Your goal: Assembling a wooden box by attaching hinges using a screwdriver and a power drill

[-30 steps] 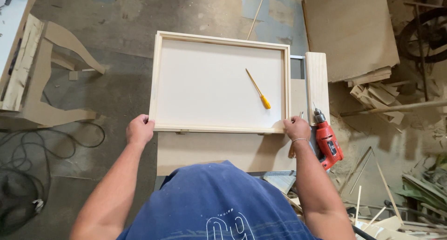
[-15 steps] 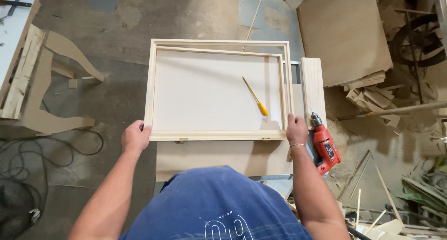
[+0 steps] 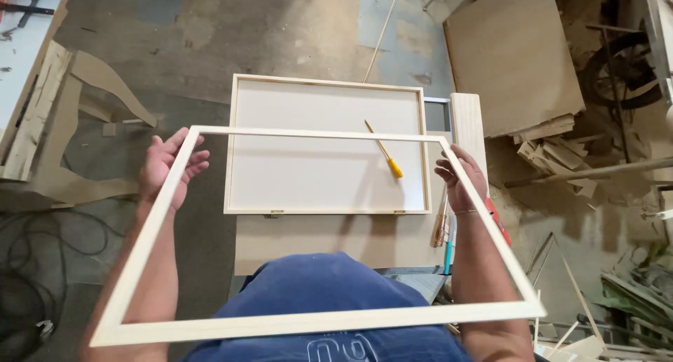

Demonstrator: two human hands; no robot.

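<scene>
While lifted clear above the table (image 3: 308, 246), thin wooden frame (image 3: 308, 225) held flat between both hands, near edge close to the body, far edge hovering over the shallow tray-like panel (image 3: 315, 158). Left hand (image 3: 168, 169) on the frame's left rail, palm open, fingers (image 3: 193, 158) spread and only loosely curled, pressing inward rather than gripping. Right hand (image 3: 459, 179) on the right rail, fingers half curled against the inner edge, not closed tight. Held by opposite rails apparently to keep the flimsy rectangle level and unbent. Panel lying at the table's far edge, rimmed, pale board inside, small hinges at its near side. Yellow-handled screwdriver (image 3: 384, 151) resting inside the panel toward its right side, kept from rolling off by the rim. Red drill (image 3: 496, 222) at the table's right edge, mostly hidden behind the right forearm. Wood offcuts (image 3: 554, 151) and big board (image 3: 512, 53) on the floor at right; cables (image 3: 35, 264) on the floor at left.
</scene>
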